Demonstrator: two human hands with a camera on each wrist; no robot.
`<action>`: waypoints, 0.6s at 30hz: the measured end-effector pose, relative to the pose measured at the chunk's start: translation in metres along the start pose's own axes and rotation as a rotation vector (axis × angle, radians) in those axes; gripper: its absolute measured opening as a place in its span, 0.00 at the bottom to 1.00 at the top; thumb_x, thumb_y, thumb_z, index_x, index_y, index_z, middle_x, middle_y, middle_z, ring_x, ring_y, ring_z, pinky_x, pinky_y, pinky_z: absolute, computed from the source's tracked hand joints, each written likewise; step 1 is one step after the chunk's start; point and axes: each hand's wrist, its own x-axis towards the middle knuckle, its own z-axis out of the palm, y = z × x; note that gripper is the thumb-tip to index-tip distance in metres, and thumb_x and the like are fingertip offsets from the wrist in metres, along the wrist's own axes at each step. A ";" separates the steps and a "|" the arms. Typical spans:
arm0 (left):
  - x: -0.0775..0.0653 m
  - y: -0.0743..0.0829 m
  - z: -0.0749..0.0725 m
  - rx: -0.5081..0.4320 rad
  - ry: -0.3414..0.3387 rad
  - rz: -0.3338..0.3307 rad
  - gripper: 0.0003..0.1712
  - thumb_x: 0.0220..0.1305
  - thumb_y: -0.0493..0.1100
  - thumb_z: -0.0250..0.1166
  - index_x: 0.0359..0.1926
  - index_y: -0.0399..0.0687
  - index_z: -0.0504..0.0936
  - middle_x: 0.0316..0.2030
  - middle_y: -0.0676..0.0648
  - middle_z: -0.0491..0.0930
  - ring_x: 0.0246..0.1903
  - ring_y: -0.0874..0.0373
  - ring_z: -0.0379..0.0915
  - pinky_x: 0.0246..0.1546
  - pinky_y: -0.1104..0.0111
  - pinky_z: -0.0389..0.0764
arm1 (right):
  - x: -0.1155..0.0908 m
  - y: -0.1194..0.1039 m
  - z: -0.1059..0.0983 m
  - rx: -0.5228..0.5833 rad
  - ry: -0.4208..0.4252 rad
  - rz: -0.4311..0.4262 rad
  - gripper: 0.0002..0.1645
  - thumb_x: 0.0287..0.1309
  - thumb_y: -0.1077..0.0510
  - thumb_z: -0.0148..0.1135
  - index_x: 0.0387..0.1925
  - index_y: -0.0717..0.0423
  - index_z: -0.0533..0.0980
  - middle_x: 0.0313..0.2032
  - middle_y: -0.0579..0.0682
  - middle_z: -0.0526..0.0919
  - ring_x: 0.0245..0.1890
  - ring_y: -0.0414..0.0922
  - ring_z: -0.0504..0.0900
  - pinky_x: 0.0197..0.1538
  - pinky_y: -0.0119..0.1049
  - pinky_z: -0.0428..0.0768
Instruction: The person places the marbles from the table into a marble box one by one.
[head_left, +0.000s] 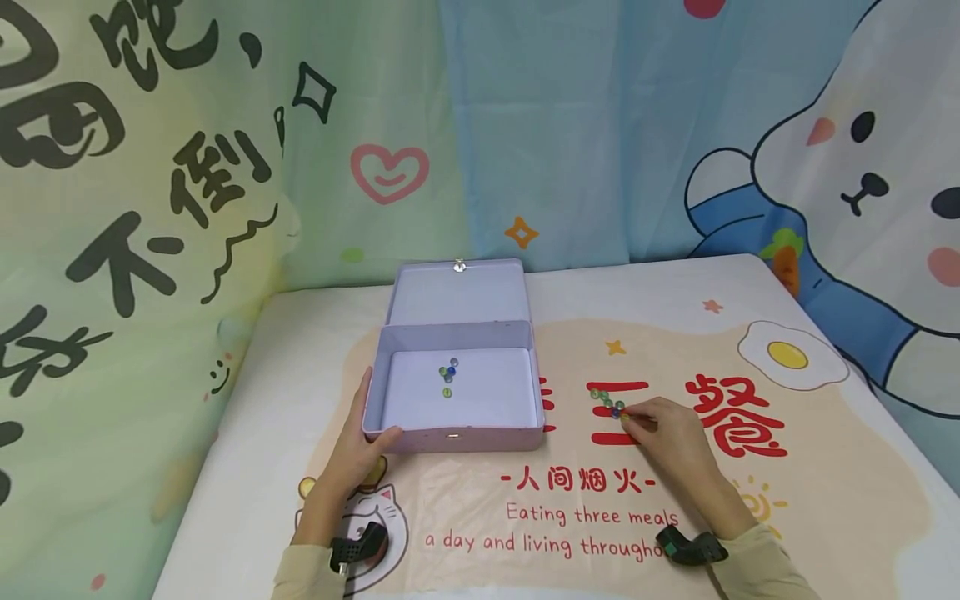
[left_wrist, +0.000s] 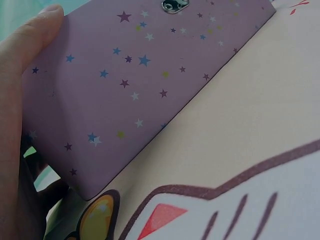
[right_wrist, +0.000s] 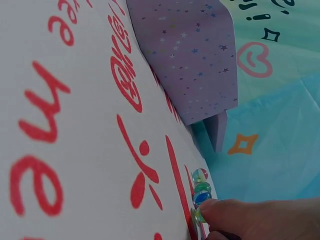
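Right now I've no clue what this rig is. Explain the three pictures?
No robot here: just a person working bare-handed. The wide picture comes from a head-worn camera looking forward and down; the other two come from the black wrist cameras. On the printed tablecloth stands an open, star-patterned lilac box with glass marbles inside; more marbles lie clustered to its right. The left hand grips the box's near left corner. The right hand has its fingers touching those outside marbles; whether they pinch one is unclear.

Curtained-off corner; home or studio, can't tell. Printed curtains [head_left: 543, 125] with a cartoon animal [head_left: 832, 158] and heart [head_left: 390, 177] hang right behind the surface [head_left: 251, 400], itself printed with an egg [head_left: 789, 355] and meal lettering [head_left: 598, 516].
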 end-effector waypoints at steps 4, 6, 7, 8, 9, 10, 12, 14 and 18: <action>-0.001 0.000 0.000 0.005 0.004 -0.001 0.58 0.55 0.47 0.65 0.75 0.56 0.34 0.75 0.41 0.37 0.73 0.37 0.38 0.65 0.36 0.48 | 0.000 0.001 0.001 -0.005 -0.004 0.007 0.15 0.48 0.57 0.72 0.38 0.60 0.84 0.35 0.55 0.86 0.35 0.51 0.84 0.40 0.48 0.82; -0.001 0.000 0.000 0.006 0.003 -0.001 0.58 0.55 0.46 0.65 0.75 0.56 0.34 0.75 0.41 0.37 0.72 0.36 0.38 0.65 0.36 0.48 | 0.000 0.001 0.001 -0.005 -0.010 0.017 0.15 0.48 0.57 0.72 0.39 0.61 0.84 0.35 0.55 0.86 0.35 0.51 0.84 0.40 0.48 0.82; -0.001 0.000 0.000 0.005 0.001 -0.002 0.58 0.55 0.45 0.65 0.75 0.56 0.34 0.75 0.41 0.37 0.72 0.36 0.38 0.65 0.36 0.48 | -0.001 0.001 0.001 -0.006 -0.012 0.021 0.15 0.49 0.57 0.71 0.39 0.61 0.84 0.35 0.55 0.85 0.35 0.51 0.84 0.40 0.48 0.82; 0.001 -0.005 0.000 0.007 0.005 0.002 0.58 0.55 0.45 0.65 0.75 0.57 0.35 0.75 0.42 0.38 0.73 0.37 0.38 0.65 0.36 0.48 | -0.001 0.000 0.001 -0.005 -0.012 0.022 0.15 0.49 0.57 0.71 0.39 0.61 0.84 0.35 0.55 0.85 0.35 0.51 0.84 0.40 0.48 0.82; 0.002 -0.008 0.001 0.007 0.004 0.001 0.58 0.55 0.45 0.65 0.75 0.58 0.35 0.75 0.42 0.37 0.73 0.37 0.38 0.65 0.36 0.48 | -0.001 0.000 0.001 -0.006 -0.013 0.024 0.16 0.49 0.57 0.71 0.39 0.61 0.84 0.35 0.56 0.85 0.36 0.51 0.84 0.41 0.48 0.82; 0.003 -0.014 0.001 0.007 0.005 0.001 0.58 0.54 0.44 0.65 0.75 0.59 0.34 0.75 0.42 0.37 0.73 0.37 0.38 0.65 0.36 0.48 | -0.001 -0.001 0.001 -0.005 -0.010 0.020 0.16 0.49 0.57 0.71 0.39 0.61 0.84 0.35 0.56 0.85 0.36 0.51 0.84 0.41 0.48 0.82; 0.006 -0.025 0.002 0.017 0.012 -0.001 0.59 0.54 0.45 0.65 0.75 0.65 0.34 0.76 0.45 0.37 0.73 0.38 0.38 0.65 0.36 0.48 | -0.001 -0.002 0.002 -0.003 -0.007 0.015 0.15 0.49 0.58 0.72 0.39 0.61 0.84 0.35 0.56 0.85 0.36 0.52 0.84 0.41 0.48 0.82; 0.009 -0.037 0.003 0.025 0.020 0.002 0.59 0.54 0.46 0.66 0.74 0.69 0.34 0.76 0.47 0.37 0.73 0.39 0.39 0.65 0.35 0.48 | -0.001 -0.003 0.002 -0.004 -0.005 0.010 0.15 0.48 0.58 0.72 0.39 0.61 0.84 0.36 0.55 0.85 0.36 0.52 0.84 0.42 0.48 0.83; 0.009 -0.040 0.004 0.021 0.027 0.013 0.58 0.55 0.46 0.66 0.73 0.75 0.34 0.76 0.48 0.38 0.73 0.39 0.39 0.64 0.35 0.49 | -0.001 -0.003 0.002 -0.001 -0.012 0.008 0.14 0.49 0.58 0.71 0.39 0.61 0.84 0.36 0.55 0.85 0.37 0.52 0.84 0.42 0.48 0.82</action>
